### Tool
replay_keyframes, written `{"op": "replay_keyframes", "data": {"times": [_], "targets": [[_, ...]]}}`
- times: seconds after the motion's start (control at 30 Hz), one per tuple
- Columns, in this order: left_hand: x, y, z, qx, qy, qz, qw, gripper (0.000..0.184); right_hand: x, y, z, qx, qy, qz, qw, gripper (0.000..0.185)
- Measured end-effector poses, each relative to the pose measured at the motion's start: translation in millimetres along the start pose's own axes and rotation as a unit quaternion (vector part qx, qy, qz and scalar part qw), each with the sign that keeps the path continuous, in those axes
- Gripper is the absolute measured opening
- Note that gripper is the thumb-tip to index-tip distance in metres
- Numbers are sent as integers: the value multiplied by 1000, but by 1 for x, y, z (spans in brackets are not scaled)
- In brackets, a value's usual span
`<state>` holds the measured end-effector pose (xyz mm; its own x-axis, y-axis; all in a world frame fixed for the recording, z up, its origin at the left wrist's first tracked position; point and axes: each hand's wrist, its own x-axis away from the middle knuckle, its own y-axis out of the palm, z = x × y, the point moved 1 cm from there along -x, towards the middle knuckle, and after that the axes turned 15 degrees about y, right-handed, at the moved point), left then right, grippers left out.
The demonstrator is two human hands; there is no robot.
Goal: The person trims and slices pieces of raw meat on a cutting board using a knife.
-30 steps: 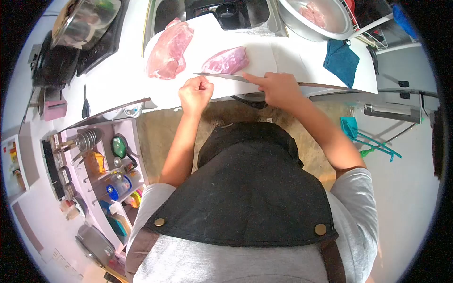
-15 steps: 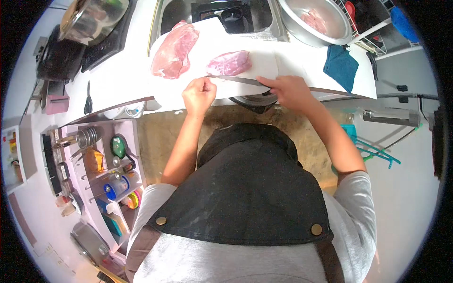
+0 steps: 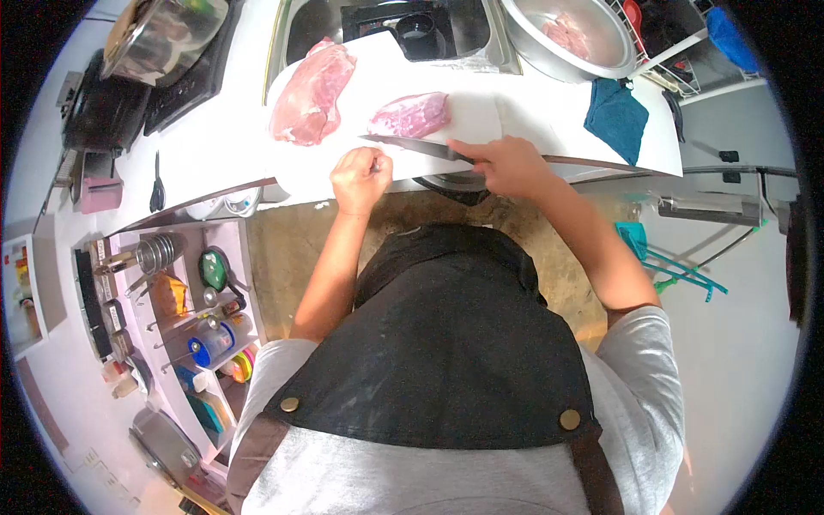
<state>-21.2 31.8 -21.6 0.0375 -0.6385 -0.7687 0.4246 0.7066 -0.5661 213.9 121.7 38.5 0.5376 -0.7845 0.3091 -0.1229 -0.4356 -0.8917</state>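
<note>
My right hand (image 3: pixel 512 166) grips the handle of a knife (image 3: pixel 410 144), its index finger stretched along the top toward the blade. The blade points left and lies along the near side of a small pink piece of meat (image 3: pixel 410 115) on a white cutting board (image 3: pixel 475 112). Close to the knife tip, my left hand (image 3: pixel 361 178) is closed with the fingers curled in; what it holds, if anything, is hidden. A larger slab of raw meat (image 3: pixel 313 94) rests further left on the white surface.
Behind the board is a steel sink (image 3: pixel 311 26) with black containers in it. A metal bowl (image 3: pixel 605 64) with meat pieces stands at the back right, near a blue cloth (image 3: pixel 616 120). Scissors (image 3: pixel 157 184) lie at the left. Shelves (image 3: pixel 184 330) stand below left.
My right hand and the knife have slid a little to the left along the small piece of meat. The left hand stays closed in about the same place. The view has shifted slightly.
</note>
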Motion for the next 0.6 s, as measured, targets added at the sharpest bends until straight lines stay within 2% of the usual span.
{"op": "replay_keyframes", "data": {"times": [0.1, 0.17, 0.37, 0.5, 0.6], "targets": [[3, 1, -2, 5, 11, 14, 1000, 11, 20, -2, 20, 25, 26, -35, 999, 50], [3, 1, -3, 8, 18, 7, 1000, 11, 27, 5, 36, -73, 3, -21, 997, 51], [5, -1, -6, -17, 40, -14, 999, 8, 11, 6, -7, 5, 15, -13, 1000, 56], [8, 0, -5, -42, 44, -11, 998, 8, 41, -1, 13, -20, 26, -54, 998, 56], [9, 0, -5, -14, 37, 7, 999, 8, 38, 4, -4, -21, 22, -31, 999, 56]]}}
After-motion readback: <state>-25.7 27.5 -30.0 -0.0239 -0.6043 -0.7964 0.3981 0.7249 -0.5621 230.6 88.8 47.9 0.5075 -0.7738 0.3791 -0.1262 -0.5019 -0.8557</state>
